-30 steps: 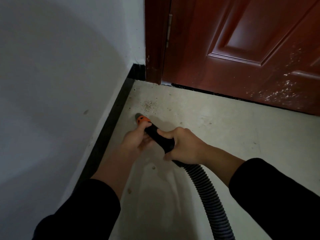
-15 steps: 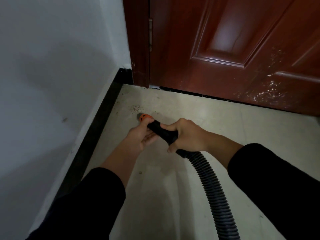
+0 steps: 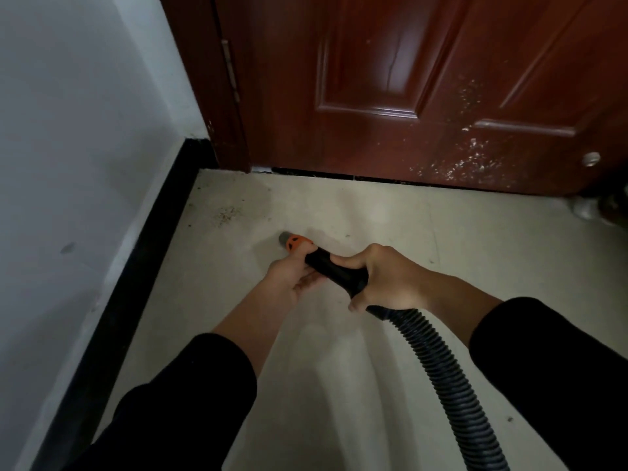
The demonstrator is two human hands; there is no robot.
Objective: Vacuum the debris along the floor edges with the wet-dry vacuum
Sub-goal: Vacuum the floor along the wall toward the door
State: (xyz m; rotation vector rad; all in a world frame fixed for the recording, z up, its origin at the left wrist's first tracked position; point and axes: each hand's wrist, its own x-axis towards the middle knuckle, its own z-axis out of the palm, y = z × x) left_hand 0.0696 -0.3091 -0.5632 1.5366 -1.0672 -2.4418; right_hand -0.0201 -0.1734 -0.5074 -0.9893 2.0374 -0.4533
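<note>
I hold a black ribbed vacuum hose that ends in a black handle and an orange nozzle with a grey tip. My right hand grips the black handle from above. My left hand holds the nozzle end from below, thumb on the orange part. The nozzle tip points toward the corner, close to the pale floor. A patch of small dark debris lies on the floor beside the black baseboard, a short way beyond the tip.
A white wall runs along the left above the baseboard. A closed red-brown door and its frame block the far side. A metal doorstop sits on the floor at the far right. Open pale floor spreads to the right.
The view has shifted, so the corner now sits further left and the door fills more of the frame. The nozzle stays just short of the debris patch, held in the same two-handed grip.
</note>
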